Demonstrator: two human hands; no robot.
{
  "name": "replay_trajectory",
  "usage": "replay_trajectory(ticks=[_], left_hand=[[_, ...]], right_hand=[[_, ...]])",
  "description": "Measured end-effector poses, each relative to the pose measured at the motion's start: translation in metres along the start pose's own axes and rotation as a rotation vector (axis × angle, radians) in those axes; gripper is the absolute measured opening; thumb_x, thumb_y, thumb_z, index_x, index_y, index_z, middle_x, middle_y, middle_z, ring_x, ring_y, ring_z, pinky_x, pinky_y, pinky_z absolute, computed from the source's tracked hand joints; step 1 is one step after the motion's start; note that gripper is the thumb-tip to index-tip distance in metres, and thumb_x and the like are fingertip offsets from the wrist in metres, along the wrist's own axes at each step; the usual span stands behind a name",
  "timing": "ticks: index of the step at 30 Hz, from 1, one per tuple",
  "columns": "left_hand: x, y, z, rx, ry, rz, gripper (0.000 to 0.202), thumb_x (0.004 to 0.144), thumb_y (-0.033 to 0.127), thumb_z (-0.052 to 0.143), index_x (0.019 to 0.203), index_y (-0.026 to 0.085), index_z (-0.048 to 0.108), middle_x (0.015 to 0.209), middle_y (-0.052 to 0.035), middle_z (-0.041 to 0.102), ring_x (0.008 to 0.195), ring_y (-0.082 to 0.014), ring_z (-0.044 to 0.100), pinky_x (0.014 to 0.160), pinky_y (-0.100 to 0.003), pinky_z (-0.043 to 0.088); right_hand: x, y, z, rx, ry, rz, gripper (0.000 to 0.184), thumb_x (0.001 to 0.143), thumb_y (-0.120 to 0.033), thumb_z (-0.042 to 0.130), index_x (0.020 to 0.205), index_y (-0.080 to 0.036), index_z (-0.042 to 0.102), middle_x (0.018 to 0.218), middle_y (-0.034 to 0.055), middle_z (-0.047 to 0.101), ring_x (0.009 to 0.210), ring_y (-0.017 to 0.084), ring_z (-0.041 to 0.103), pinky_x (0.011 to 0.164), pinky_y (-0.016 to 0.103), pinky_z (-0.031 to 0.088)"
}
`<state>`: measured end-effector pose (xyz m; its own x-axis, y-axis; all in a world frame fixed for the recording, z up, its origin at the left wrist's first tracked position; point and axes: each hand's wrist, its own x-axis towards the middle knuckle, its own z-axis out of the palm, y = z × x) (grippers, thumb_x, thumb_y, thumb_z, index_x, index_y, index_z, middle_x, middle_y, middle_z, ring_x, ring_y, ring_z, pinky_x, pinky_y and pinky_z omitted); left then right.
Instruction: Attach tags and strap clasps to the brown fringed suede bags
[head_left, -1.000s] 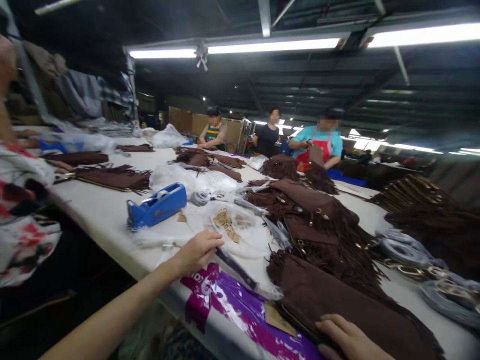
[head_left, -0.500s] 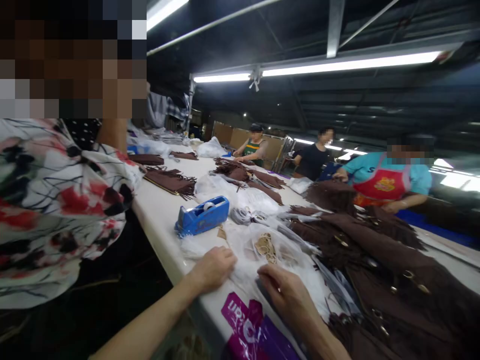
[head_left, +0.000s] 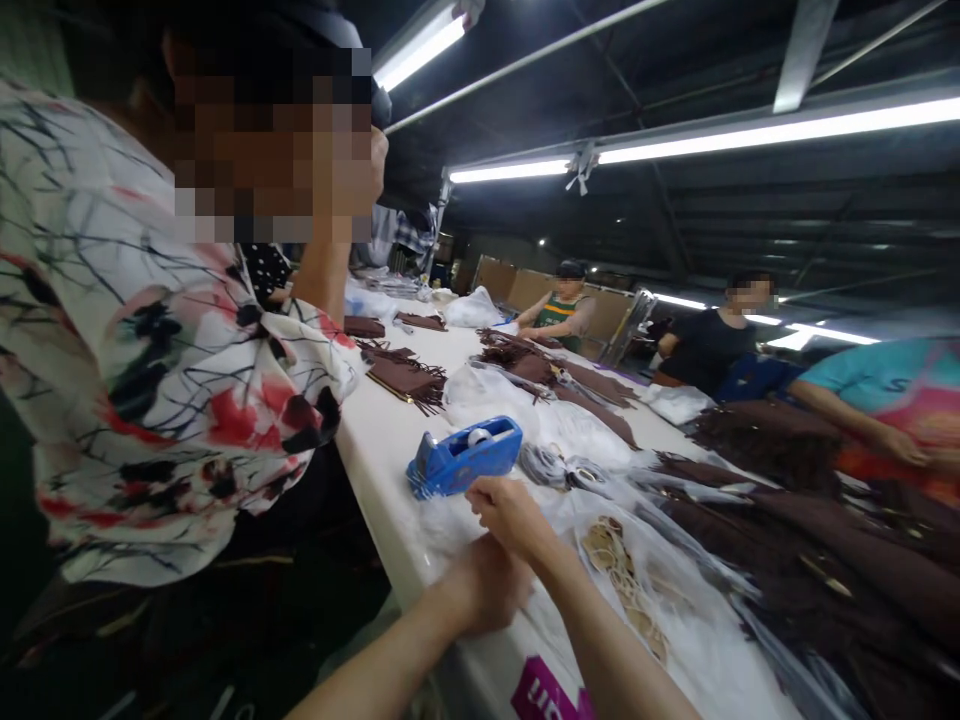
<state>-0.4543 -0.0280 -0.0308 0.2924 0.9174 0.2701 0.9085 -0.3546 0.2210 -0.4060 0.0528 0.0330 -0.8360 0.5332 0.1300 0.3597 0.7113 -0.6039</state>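
My right hand [head_left: 510, 512] reaches across to the near side of a blue tape dispenser [head_left: 461, 460] with a pale roll in it. Its fingers are curled closed, and whatever they may hold is hidden. Just below, my left hand [head_left: 491, 588] is smeared by motion, so its fingers cannot be made out. Both hands are over white plastic bags [head_left: 442, 525] on the tabletop. To the right of my right forearm, a clear bag holds tan tags with pale strings [head_left: 619, 565].
Brown fringed bags with metal fittings [head_left: 832, 560] are heaped along the right. Another fringed piece [head_left: 409, 378] lies farther up the white table [head_left: 367, 500]. A person in a floral top [head_left: 225, 400] is close on the left; several co-workers are across the table. Purple packaging [head_left: 551, 690] lies at the near edge.
My right hand has moved up and left, past my left hand, to the tape dispenser. My left hand has shifted right and slightly down in view. The camera has turned left.
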Motion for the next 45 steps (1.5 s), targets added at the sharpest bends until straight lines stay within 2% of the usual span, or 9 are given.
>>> replay_trajectory(ticks=[4, 7, 11, 22, 29, 33, 38, 42, 45], left_hand=[[-0.002, -0.003, -0.009, -0.082, 0.042, -0.021, 0.032, 0.081, 0.044, 0.063, 0.102, 0.02, 0.061, 0.109, -0.0106, 0.063, 0.102, -0.0296, 0.056, 0.089, -0.043, 0.045], [-0.001, -0.007, -0.007, -0.127, 0.057, -0.04, 0.015, 0.082, 0.03, 0.063, 0.093, 0.021, 0.059, 0.1, -0.0059, 0.062, 0.096, -0.0245, 0.055, 0.084, -0.037, 0.043], [0.001, -0.01, -0.003, -0.153, 0.083, -0.078, 0.006, 0.084, 0.02, 0.058, 0.087, 0.02, 0.053, 0.097, -0.0046, 0.06, 0.094, -0.0225, 0.052, 0.084, -0.035, 0.042], [0.001, -0.005, -0.011, -0.164, 0.091, -0.14, 0.008, 0.085, 0.016, 0.053, 0.082, 0.021, 0.048, 0.095, -0.004, 0.058, 0.093, -0.0217, 0.05, 0.084, -0.035, 0.041], [-0.001, -0.007, -0.008, -0.124, 0.088, -0.131, 0.007, 0.085, 0.015, 0.053, 0.081, 0.02, 0.049, 0.094, -0.0038, 0.058, 0.092, -0.0211, 0.051, 0.083, -0.033, 0.04], [0.002, -0.004, -0.009, -0.098, 0.065, -0.148, 0.007, 0.086, 0.014, 0.051, 0.081, 0.019, 0.052, 0.094, -0.0044, 0.059, 0.092, -0.0215, 0.052, 0.083, -0.034, 0.041], [0.0, -0.009, -0.009, -0.073, 0.102, -0.131, 0.009, 0.083, 0.014, 0.051, 0.086, 0.017, 0.059, 0.096, -0.0075, 0.062, 0.094, -0.0239, 0.054, 0.086, -0.038, 0.043], [-0.004, -0.01, -0.008, -0.089, 0.352, 0.02, 0.038, 0.077, 0.019, 0.058, 0.114, 0.019, 0.062, 0.118, -0.011, 0.062, 0.113, -0.0301, 0.05, 0.099, -0.047, 0.038], [-0.004, 0.028, -0.006, -0.352, 0.415, 0.056, 0.035, 0.082, 0.027, 0.057, 0.116, 0.024, 0.065, 0.119, -0.0091, 0.064, 0.115, -0.0299, 0.051, 0.103, -0.046, 0.037]], right_hand=[[-0.047, 0.051, -0.044, 0.236, -0.033, 0.219, 0.026, 0.085, -0.037, 0.046, 0.081, -0.018, 0.062, 0.076, 0.0042, 0.066, 0.071, 0.017, 0.064, 0.063, 0.028, 0.049], [-0.098, 0.082, -0.071, 0.393, -0.047, 0.372, 0.039, 0.079, -0.054, 0.051, 0.082, -0.017, 0.06, 0.079, 0.0056, 0.067, 0.071, 0.019, 0.066, 0.066, 0.033, 0.053], [-0.139, 0.099, -0.073, 0.519, -0.015, 0.44, 0.049, 0.077, -0.066, 0.053, 0.083, -0.017, 0.057, 0.078, 0.0055, 0.066, 0.074, 0.019, 0.067, 0.07, 0.034, 0.052], [-0.121, 0.064, -0.06, 0.209, 0.158, 0.165, 0.028, 0.082, -0.045, 0.056, 0.072, -0.019, 0.062, 0.066, -0.0014, 0.058, 0.066, 0.016, 0.053, 0.064, 0.027, 0.039], [-0.122, 0.074, -0.058, -0.102, 0.241, 0.16, 0.027, 0.082, -0.037, 0.052, 0.059, -0.023, 0.049, 0.058, -0.0031, 0.051, 0.059, 0.016, 0.048, 0.06, 0.027, 0.031], [-0.153, 0.102, -0.1, -0.25, 0.467, 0.372, 0.025, 0.082, -0.038, 0.046, 0.062, -0.025, 0.042, 0.059, -0.0013, 0.048, 0.059, 0.018, 0.047, 0.059, 0.028, 0.031], [-0.244, 0.111, -0.158, -0.353, 0.836, 0.664, 0.029, 0.086, -0.043, 0.034, 0.064, -0.026, 0.04, 0.053, -0.0004, 0.048, 0.052, 0.019, 0.049, 0.053, 0.029, 0.034], [-0.317, 0.069, -0.133, -0.382, 1.116, 0.545, 0.035, 0.091, -0.051, 0.038, 0.072, -0.024, 0.051, 0.055, -0.0017, 0.053, 0.05, 0.018, 0.053, 0.052, 0.027, 0.041], [-0.35, 0.036, -0.085, -0.467, 1.231, 0.342, 0.025, 0.094, -0.041, 0.046, 0.08, -0.023, 0.057, 0.07, 0.0019, 0.063, 0.061, 0.017, 0.061, 0.062, 0.026, 0.046]])
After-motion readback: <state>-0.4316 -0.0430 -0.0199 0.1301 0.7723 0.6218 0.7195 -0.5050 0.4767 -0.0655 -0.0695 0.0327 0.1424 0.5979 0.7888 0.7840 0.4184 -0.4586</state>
